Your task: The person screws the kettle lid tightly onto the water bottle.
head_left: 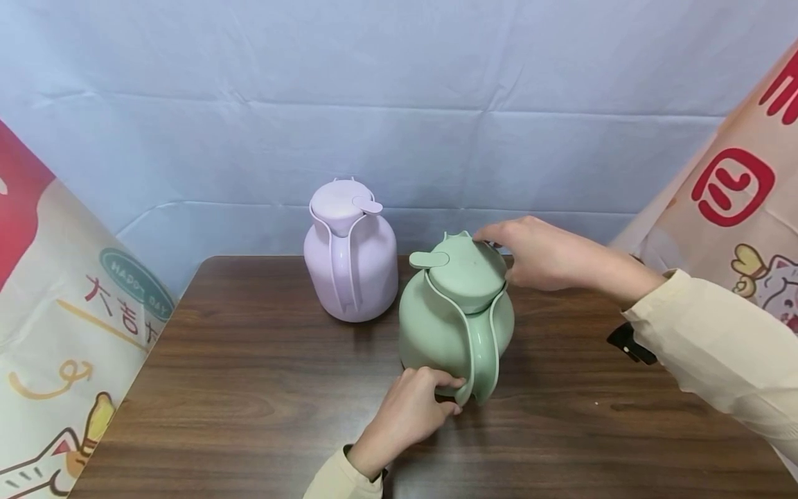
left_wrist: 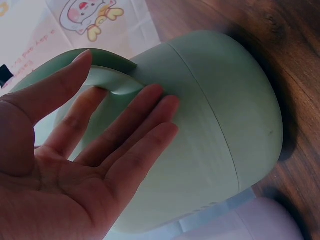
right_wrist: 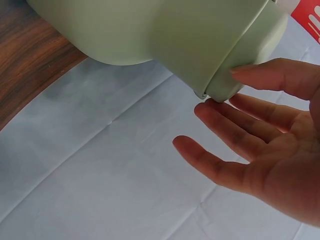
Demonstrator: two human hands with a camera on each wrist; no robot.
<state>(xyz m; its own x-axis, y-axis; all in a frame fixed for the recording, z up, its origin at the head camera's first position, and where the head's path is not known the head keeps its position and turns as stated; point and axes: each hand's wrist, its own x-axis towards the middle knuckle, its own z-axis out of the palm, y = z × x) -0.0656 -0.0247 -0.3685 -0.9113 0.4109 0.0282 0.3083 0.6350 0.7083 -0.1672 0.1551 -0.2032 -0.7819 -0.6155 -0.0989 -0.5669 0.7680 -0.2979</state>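
Note:
A green thermos jug (head_left: 436, 326) stands on the wooden table, its handle (head_left: 483, 353) facing me and its lid (head_left: 469, 267) in place. At the lower end of the handle, my left hand (head_left: 414, 405) touches the jug. The left wrist view shows those fingers mostly straight, their tips against the handle's edge and green body (left_wrist: 200, 130). My right hand (head_left: 542, 253) pinches the lid's far right edge, thumb on one side and fingertips on the other, as the lid (right_wrist: 250, 55) shows in the right wrist view.
A lilac thermos jug (head_left: 368, 267) of similar shape stands to the left, near the back edge of the table (head_left: 249, 374). Pale blue cloth (head_left: 386, 125) hangs behind. Printed sheets (head_left: 81, 298) flank the table on both sides.

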